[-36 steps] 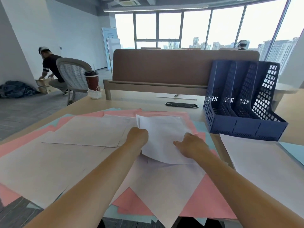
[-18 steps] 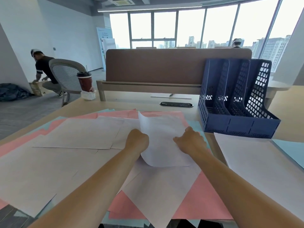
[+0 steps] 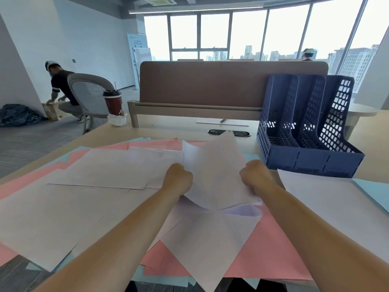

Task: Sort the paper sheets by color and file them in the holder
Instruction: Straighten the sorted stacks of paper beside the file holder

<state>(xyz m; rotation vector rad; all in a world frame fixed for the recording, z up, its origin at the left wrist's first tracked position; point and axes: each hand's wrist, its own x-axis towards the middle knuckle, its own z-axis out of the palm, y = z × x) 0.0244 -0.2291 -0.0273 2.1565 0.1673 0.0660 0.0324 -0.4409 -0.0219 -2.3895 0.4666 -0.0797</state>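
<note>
A white sheet [image 3: 212,171] is raised off the pile, tilted up toward the far side, held at both side edges. My left hand [image 3: 178,180] grips its left edge and my right hand [image 3: 255,178] grips its right edge. Under it lie several white sheets [image 3: 101,171], pink sheets [image 3: 271,249] and light blue sheets [image 3: 73,152], overlapping across the desk. The dark blue holder [image 3: 311,163] with three upright slots stands at the right rear, beyond my right hand; its slots look bare of paper.
A white sheet [image 3: 328,199] and a light blue sheet [image 3: 376,190] lie right of the pile, in front of the holder. A red cup [image 3: 114,104] stands at the desk's far left corner. A brown divider panel [image 3: 210,83] runs along the back. A person crouches behind a chair [image 3: 90,95].
The white sheet has risen from nearly flat on the pile to tilted up in the air. Both hands closed on its side edges and moved slightly apart.
</note>
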